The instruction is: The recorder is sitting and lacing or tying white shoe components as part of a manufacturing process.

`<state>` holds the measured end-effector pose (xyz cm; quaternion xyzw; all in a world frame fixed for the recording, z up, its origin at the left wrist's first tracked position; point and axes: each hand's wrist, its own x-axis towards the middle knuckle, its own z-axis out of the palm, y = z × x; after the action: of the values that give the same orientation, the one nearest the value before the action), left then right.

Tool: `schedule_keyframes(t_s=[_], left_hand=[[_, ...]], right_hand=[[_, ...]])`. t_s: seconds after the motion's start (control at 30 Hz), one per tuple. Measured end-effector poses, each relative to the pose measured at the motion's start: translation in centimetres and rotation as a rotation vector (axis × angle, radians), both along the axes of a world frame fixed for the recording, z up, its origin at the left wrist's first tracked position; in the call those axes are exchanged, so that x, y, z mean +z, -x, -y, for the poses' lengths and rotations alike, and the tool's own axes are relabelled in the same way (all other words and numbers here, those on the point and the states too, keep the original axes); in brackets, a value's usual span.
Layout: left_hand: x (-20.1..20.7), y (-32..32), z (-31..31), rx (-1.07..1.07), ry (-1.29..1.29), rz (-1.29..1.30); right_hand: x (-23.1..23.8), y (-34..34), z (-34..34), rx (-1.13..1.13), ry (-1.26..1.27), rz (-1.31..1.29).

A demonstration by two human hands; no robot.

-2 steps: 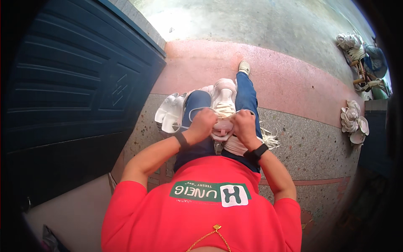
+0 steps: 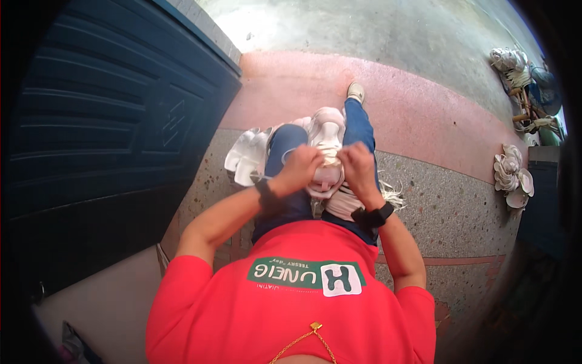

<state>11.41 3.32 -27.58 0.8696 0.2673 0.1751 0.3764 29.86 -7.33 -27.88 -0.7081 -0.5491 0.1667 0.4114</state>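
Observation:
Between my knees lies a pale pink and white sneaker point(image 2: 328, 121), its toe pointing away from me and its heel toward my body. Cream shoelaces point(image 2: 330, 153) cross its tongue. On the left side of the lacing, my left hand point(image 2: 301, 167) is closed in a pinch on a lace, and a white loop of it hangs by that hand. My right hand point(image 2: 359, 165) pinches the lace at the right side, fingers curled and a little blurred. Both hands are over the upper lacing, close to the shoe's opening.
White shoe parts point(image 2: 247, 156) lie beside my left knee. A bunch of loose cream laces point(image 2: 391, 195) sits by my right leg. Stacked pale shoe pieces point(image 2: 512, 176) rest on the floor at right, with a cluttered pile point(image 2: 524, 85) beyond. A dark blue door point(image 2: 121, 115) stands at left.
Both hands have moved away from my body, up along the lacing, and the right one has turned more upright. The sneaker sits slightly higher in the picture.

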Motion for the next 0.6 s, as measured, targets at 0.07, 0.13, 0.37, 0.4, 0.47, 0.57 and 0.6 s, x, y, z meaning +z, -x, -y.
schedule_keyframes(t_s=[0.07,0.13,0.37,0.4,0.47,0.57,0.6], left_hand=[[5.1,-4.1,-2.4,0.09,0.415,-0.035],[3.4,-5.2,-4.7,0.089,0.48,-0.074],[-10.0,9.2,-17.3,0.396,-0.077,-0.342],[-12.4,13.4,-18.4,0.446,-0.05,-0.471],[-16.5,20.9,-18.2,0.512,0.1,-0.659],[-20.9,26.3,-16.3,0.54,0.352,-0.647],[-21.0,26.6,-15.1,0.565,0.453,-0.547]], right_hand=[[2.3,-1.2,-2.6,-0.021,0.018,-0.126],[0.4,-2.1,-4.0,-0.077,0.015,-0.131],[-4.8,-7.4,3.3,-0.265,0.17,-0.136],[-5.4,-7.5,5.3,-0.26,0.203,-0.158],[-6.1,-7.3,8.5,-0.268,0.247,-0.218],[-6.4,-5.9,11.7,-0.365,0.317,-0.304],[-6.0,-5.3,11.8,-0.383,0.329,-0.34]])
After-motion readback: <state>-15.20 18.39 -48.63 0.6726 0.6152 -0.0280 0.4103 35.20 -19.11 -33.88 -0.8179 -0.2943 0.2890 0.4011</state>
